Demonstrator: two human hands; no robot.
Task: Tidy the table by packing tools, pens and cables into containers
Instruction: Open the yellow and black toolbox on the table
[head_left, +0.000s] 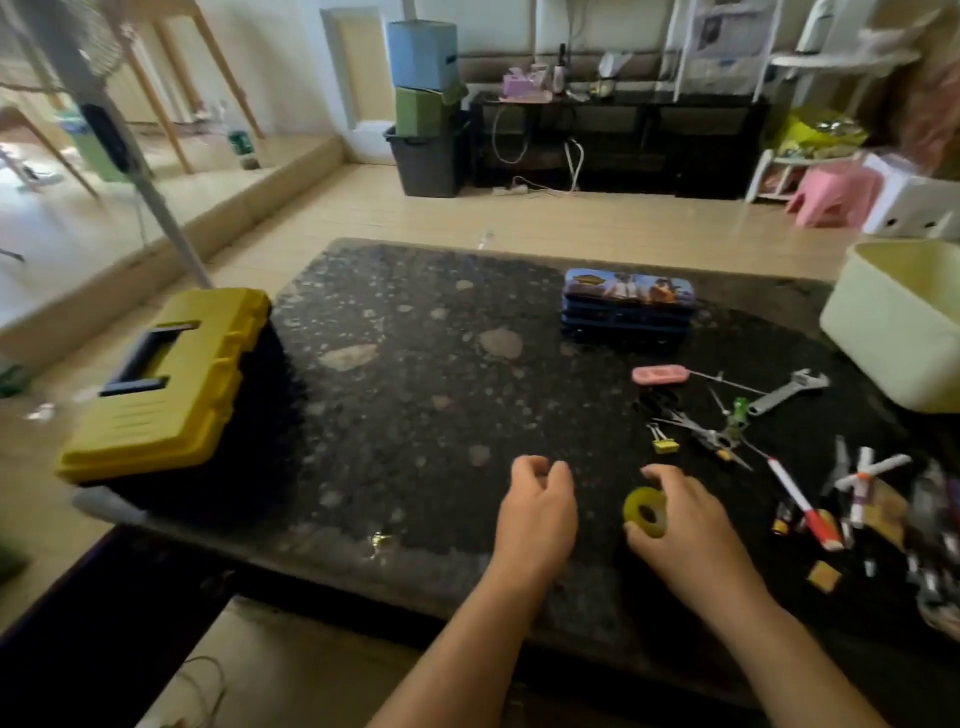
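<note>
Yellow tape roll (645, 512) is pinched by the right hand (685, 525) fingers (662, 475) over the near worktop (415, 364), while the closed toolbox (171, 384) lies well to the left, nearer the empty, loosely curled left hand (537, 501).

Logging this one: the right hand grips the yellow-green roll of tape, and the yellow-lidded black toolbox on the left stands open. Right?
One slip: in the head view the yellow-lidded black toolbox on the left has its lid shut, not open. The right hand does grip the yellow-green roll of tape.
</note>
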